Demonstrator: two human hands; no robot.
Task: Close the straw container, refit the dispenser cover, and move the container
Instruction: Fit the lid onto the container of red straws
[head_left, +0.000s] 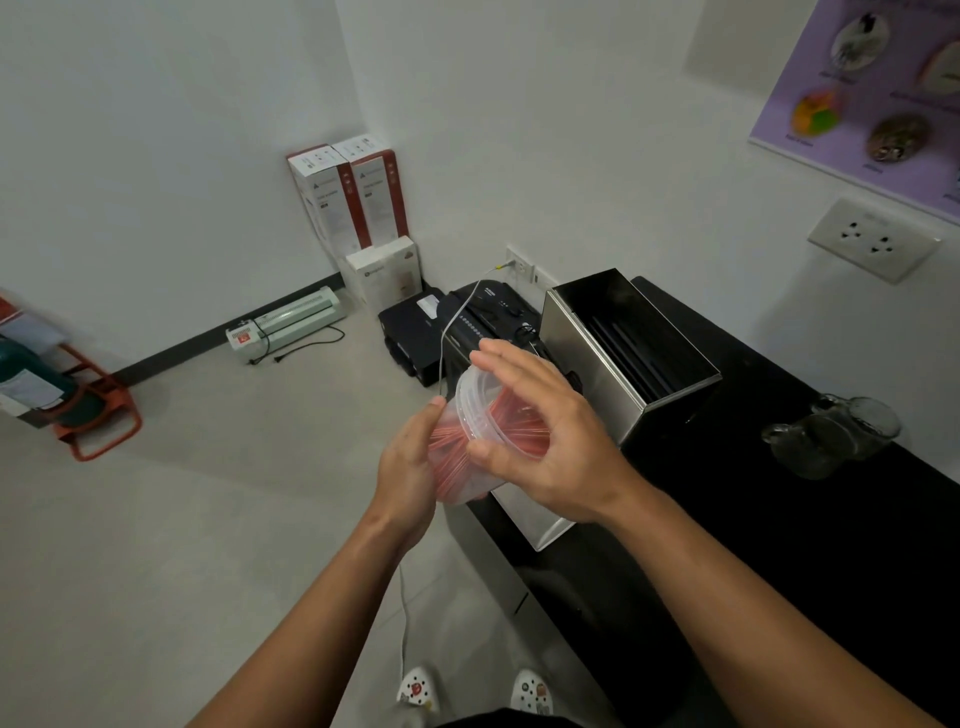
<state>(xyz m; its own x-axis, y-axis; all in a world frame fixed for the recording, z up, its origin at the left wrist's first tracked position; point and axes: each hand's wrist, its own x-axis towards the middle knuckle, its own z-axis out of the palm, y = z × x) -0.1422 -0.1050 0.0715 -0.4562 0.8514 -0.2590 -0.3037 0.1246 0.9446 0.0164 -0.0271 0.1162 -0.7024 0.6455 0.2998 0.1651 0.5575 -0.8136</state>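
Note:
A clear plastic straw container (462, 462) full of red straws is held tilted in the air, off the counter's left edge. My left hand (410, 467) grips its body from the left. My right hand (540, 436) presses the clear lid (480, 402) against the container's mouth, fingers spread over it. Whether the lid is fully seated cannot be made out. Behind my hands, a stainless steel straw dispenser (623, 358) stands on the black counter (779, 519) with its top open and dark inside. No separate dispenser cover is visible.
Two glass mugs (831, 436) sit on the counter to the right. A black machine (467, 322) with a white cable stands behind the dispenser. Boxes (353, 208) and a laminator (291, 322) lie by the far wall, an orange stand (98, 410) at left. A wall socket (872, 239) is above the counter.

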